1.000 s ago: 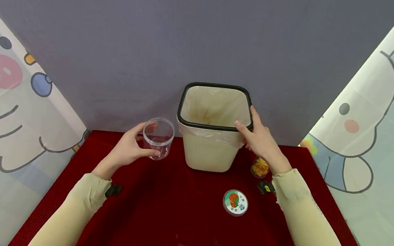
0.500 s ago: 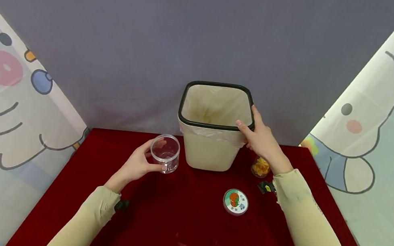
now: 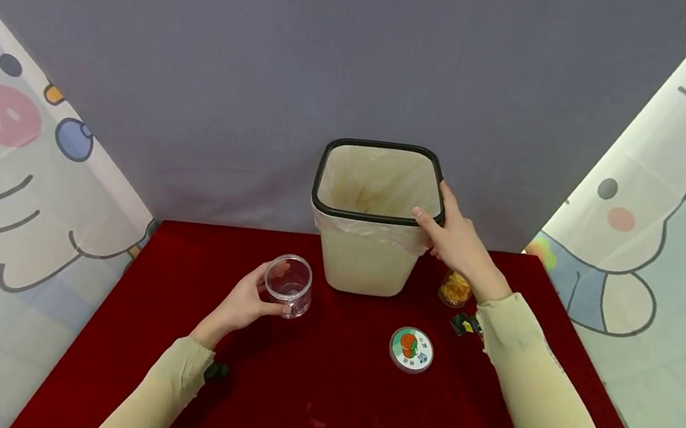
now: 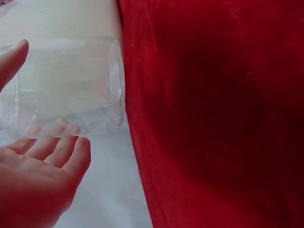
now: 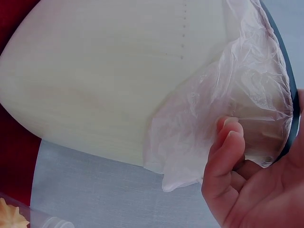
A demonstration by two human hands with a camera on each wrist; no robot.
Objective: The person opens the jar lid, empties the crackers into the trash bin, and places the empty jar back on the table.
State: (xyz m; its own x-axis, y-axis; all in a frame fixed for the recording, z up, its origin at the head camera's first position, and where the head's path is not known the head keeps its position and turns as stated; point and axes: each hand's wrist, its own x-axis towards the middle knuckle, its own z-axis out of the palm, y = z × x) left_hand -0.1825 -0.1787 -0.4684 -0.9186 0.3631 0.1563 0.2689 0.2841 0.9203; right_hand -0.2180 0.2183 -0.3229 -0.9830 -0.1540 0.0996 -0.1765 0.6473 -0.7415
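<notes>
My left hand point(image 3: 249, 303) grips a clear plastic jar point(image 3: 288, 285) at the left of the bin, open mouth up. In the left wrist view, the thumb and fingers lie on opposite sides of the see-through jar point(image 4: 66, 85), and nothing shows inside it. A cream trash can point(image 3: 368, 263) with a black rim stands at the back, lined with a thin whitish bag point(image 5: 190, 114). Its right front corner is held by my right hand point(image 3: 457, 240), thumb over the rim and fingers outside. Some pale matter shows at the bin's bottom.
A round lid point(image 3: 411, 349) with an orange fruit picture lies on the red cloth point(image 3: 311, 380). A small clear container of yellow pieces point(image 3: 455, 288) sits beneath the right wrist. Behind the bin rises a grey wall point(image 3: 236, 89).
My left hand has brought the jar down and toward me, and slightly right, closer to the cloth. The right hand stays at the trash can's rim.
</notes>
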